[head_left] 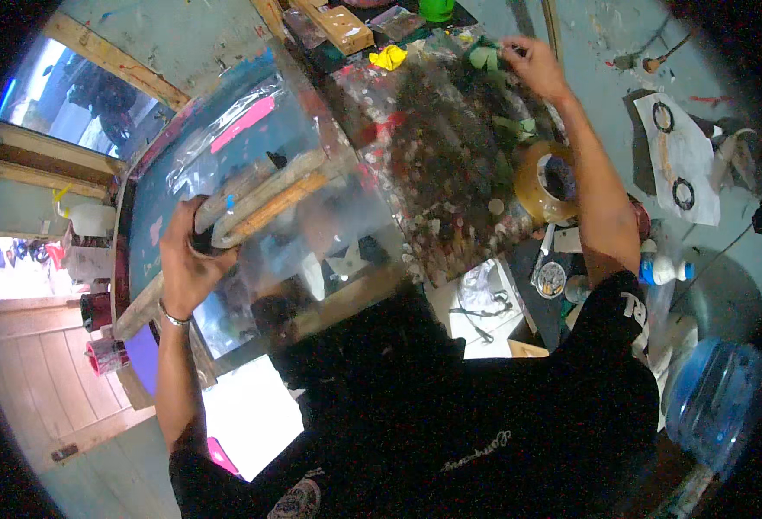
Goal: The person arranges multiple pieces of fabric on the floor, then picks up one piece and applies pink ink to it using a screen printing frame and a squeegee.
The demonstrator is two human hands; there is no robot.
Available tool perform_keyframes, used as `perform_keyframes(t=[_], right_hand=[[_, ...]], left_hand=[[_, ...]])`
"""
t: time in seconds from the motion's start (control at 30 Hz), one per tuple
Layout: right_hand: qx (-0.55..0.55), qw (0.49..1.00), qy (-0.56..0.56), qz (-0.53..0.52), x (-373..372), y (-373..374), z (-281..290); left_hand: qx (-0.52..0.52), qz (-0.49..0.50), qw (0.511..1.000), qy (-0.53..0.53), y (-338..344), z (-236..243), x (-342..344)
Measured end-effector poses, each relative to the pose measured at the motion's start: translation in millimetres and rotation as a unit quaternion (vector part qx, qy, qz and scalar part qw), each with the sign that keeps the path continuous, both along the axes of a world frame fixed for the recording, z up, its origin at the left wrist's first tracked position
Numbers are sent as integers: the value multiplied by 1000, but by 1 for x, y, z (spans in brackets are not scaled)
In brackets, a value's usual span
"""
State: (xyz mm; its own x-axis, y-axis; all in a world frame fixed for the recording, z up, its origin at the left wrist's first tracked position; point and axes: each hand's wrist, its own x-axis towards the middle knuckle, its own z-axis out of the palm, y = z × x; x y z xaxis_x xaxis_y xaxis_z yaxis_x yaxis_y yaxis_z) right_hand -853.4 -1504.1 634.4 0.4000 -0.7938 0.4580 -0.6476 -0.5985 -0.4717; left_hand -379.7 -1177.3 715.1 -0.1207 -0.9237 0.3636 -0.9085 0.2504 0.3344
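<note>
My left hand (192,255) is wrapped round a long, worn wooden bar (268,195) with an orange-brown strip along one side. The bar lies slanting over a screen-like panel (169,186) with a bluish, glossy surface and a wooden edge. At the far right of the paint-stained board (433,156), my right hand (536,69) is closed, its fingertips at a crumpled green scrap (485,57). Whether the scrap is cloth or paper, I cannot tell. A roll of clear brownish tape (543,201) rests by my right forearm.
A crumpled yellow scrap (388,58), a wood block (346,31) and a green container (437,9) sit at the back. To the right are an ashtray-like dish (549,278), a white bottle (658,270) and a large blue water bottle (716,402). Paint pots (104,355) stand at left.
</note>
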Motion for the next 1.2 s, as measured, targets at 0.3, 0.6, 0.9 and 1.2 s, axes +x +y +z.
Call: perform_keyframes(t=[0.3,0.6,0.9,1.2], right_hand=[[326,827,-453,71,90,78,-11],[-12,984,164,64,229,150,-148],[-84,948,50,302,274,265,-114],[-55,960,21,273,315,284,-127]], left_hand=[[15,14,1000,-7,-7,1,13],[8,-66,995,78,-15,-5,24],[-9,-55,998,40,-8,1,19],[-5,-47,998,51,-11,-7,21]])
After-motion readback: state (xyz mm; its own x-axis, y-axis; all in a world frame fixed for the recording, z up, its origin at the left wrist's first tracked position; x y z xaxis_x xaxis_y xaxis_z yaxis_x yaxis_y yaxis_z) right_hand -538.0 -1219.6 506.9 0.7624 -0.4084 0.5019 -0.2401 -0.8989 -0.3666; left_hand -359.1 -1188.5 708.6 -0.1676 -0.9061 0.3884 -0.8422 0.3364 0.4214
